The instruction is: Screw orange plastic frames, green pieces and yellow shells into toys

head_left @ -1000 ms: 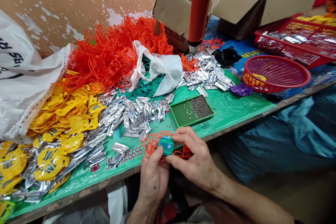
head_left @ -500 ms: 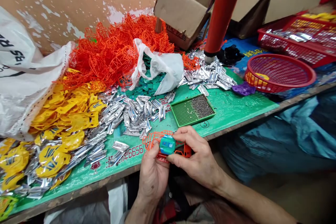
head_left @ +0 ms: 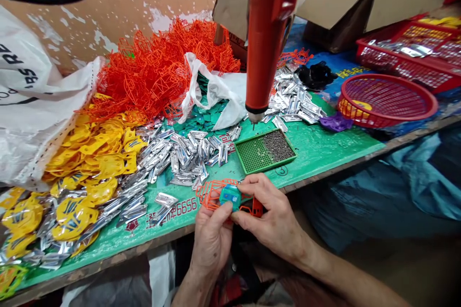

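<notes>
Both hands are down at the near edge of the bench (head_left: 317, 146). The left hand (head_left: 212, 240) and right hand (head_left: 270, 218) have their fingers pinched around an orange wire frame (head_left: 211, 194) with a small teal piece (head_left: 230, 195) pressed onto it. A green tray (head_left: 264, 151) sits just behind, and a red tool (head_left: 266, 33) hangs above.
</notes>
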Motion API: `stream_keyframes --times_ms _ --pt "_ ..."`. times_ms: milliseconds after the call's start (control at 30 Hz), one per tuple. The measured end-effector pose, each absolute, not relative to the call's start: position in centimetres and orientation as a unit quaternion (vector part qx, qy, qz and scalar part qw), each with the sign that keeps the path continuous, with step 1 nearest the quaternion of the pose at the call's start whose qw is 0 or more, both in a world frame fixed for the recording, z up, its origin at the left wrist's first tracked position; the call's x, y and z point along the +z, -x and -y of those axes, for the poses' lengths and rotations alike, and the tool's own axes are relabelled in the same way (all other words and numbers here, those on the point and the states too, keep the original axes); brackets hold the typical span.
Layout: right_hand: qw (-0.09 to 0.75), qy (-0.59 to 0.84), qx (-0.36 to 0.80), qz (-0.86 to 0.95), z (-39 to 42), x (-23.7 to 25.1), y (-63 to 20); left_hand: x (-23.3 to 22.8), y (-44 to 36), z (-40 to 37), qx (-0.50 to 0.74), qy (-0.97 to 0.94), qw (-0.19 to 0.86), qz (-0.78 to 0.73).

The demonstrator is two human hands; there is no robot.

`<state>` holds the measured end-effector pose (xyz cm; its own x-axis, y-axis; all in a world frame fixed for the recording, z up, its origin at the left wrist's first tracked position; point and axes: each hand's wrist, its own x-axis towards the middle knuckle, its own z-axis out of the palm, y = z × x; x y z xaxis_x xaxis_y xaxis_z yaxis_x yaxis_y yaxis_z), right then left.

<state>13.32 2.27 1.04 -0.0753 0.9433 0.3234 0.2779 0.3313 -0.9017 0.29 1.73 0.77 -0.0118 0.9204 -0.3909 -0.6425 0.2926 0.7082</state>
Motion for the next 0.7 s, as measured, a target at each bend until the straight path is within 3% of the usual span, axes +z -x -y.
stream_keyframes --times_ms 700 --pt "0.473 0.452 0.4 0.642 -2.48 1.25 -13.51 1.74 -0.84 -1.96 0.56 -0.184 0.683 -0.431"
